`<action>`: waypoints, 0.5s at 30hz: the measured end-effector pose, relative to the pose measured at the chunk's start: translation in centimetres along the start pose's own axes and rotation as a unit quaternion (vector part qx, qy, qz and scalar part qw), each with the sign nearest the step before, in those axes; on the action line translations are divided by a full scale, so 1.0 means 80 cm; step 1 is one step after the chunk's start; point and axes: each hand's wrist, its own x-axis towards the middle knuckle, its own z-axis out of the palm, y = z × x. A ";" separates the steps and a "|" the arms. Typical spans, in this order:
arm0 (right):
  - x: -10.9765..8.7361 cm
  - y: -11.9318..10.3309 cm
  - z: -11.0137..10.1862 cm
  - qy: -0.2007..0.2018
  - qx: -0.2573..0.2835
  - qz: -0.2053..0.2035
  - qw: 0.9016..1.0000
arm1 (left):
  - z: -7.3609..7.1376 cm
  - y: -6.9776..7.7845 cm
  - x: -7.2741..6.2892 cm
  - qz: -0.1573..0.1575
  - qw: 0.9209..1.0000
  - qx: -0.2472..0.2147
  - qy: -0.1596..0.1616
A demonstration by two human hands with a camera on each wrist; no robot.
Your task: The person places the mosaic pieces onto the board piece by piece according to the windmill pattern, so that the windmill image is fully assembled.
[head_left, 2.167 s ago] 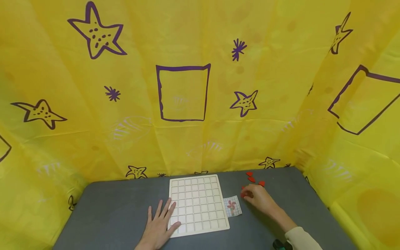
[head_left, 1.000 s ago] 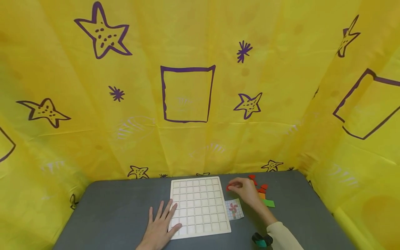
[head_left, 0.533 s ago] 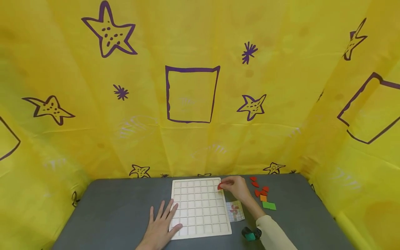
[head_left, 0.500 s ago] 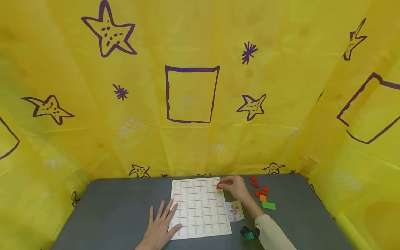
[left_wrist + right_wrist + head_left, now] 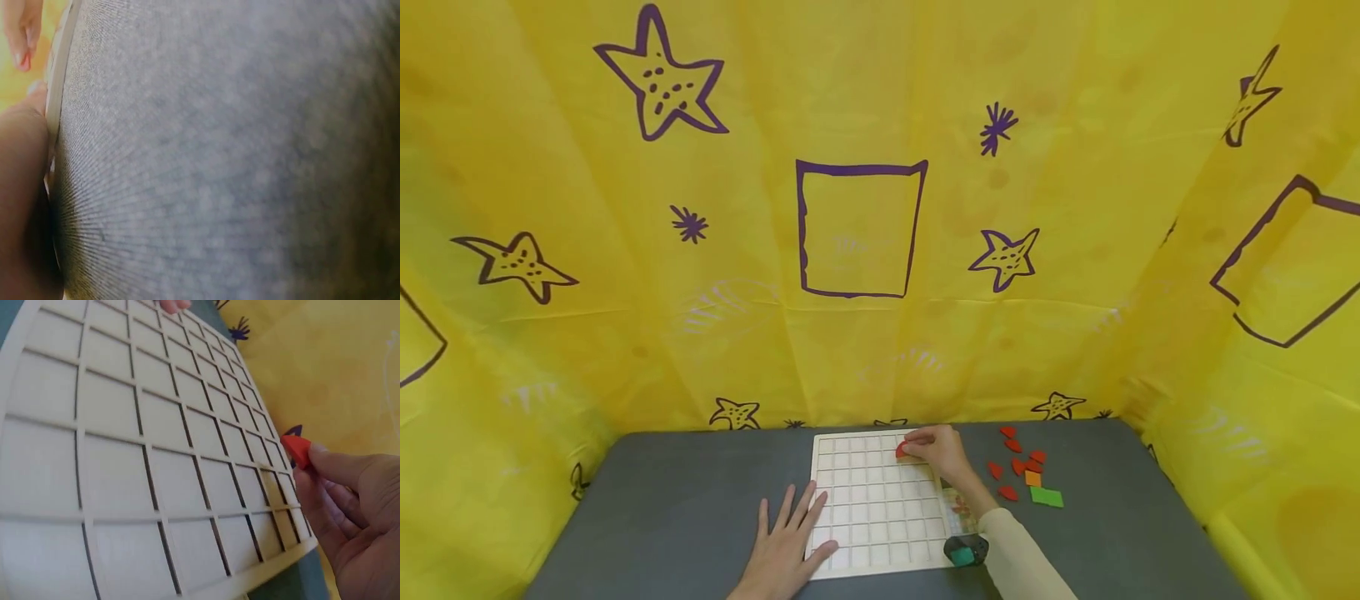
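— So, what does the right hand (image 5: 936, 450) hold?
— A small red petal-like piece (image 5: 297, 450), pinched over the pale wooden gridded board (image 5: 880, 504), partly finger-hidden.
— And the left hand (image 5: 780, 537)?
— Grip released, spread on the board's edge. Right forearm (image 5: 976, 495) partly hides the printed paper card (image 5: 958, 512).

Pale wooden grid board (image 5: 876, 517) flat on dark grey table (image 5: 700, 483). Left hand (image 5: 778, 546) on its left edge. Right hand (image 5: 942, 454) at its far right part, red curved piece (image 5: 901, 451) between fingertips. Small printed card (image 5: 958, 508) against board's right edge, from here partly behind right forearm. Further right, loose red pieces (image 5: 1009, 493), orange square (image 5: 1033, 478), green rectangle (image 5: 1047, 497) in front of it. Yellow cloth (image 5: 850, 358) behind table.
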 end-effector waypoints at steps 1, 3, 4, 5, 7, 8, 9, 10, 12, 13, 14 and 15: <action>0.002 0.001 0.003 0.001 0.010 0.006 1.000 | 0.001 0.000 0.000 0.003 1.000 -0.003 0.004; 0.005 0.003 0.011 0.003 0.017 0.011 1.000 | 0.001 0.001 0.001 0.007 1.000 -0.004 0.010; 0.006 0.003 0.015 0.002 0.021 0.015 1.000 | 0.002 0.002 0.001 0.008 1.000 -0.003 0.012; 0.007 0.003 0.019 0.000 0.022 0.015 1.000 | 0.002 0.001 0.001 0.010 1.000 -0.004 0.015; 0.009 0.003 0.028 -0.006 0.023 0.015 1.000 | 0.002 0.001 0.001 0.009 1.000 -0.005 0.017; 0.010 0.001 0.032 -0.008 0.020 0.013 1.000 | 0.003 0.000 0.001 0.011 1.000 -0.004 0.017; 0.011 0.001 0.036 -0.012 0.023 0.013 1.000 | 0.003 0.000 0.001 0.009 1.000 -0.003 0.017; 0.012 -0.001 0.039 -0.017 0.031 0.016 0.999 | 0.003 0.000 0.001 0.008 1.000 -0.003 0.015; 0.014 -0.005 0.045 -0.025 0.042 0.018 0.999 | 0.002 0.000 0.001 0.002 1.000 -0.002 0.009; 0.015 -0.007 0.048 -0.028 0.044 0.018 0.998 | 0.001 0.000 0.001 0.000 1.000 0.000 0.005; 0.015 -0.009 0.050 -0.030 0.046 0.022 0.998 | 0.000 -0.001 0.001 -0.003 1.000 0.002 0.001; 0.016 -0.011 0.052 -0.032 0.045 0.024 0.998 | 0.000 -0.001 0.002 -0.008 1.000 0.004 -0.005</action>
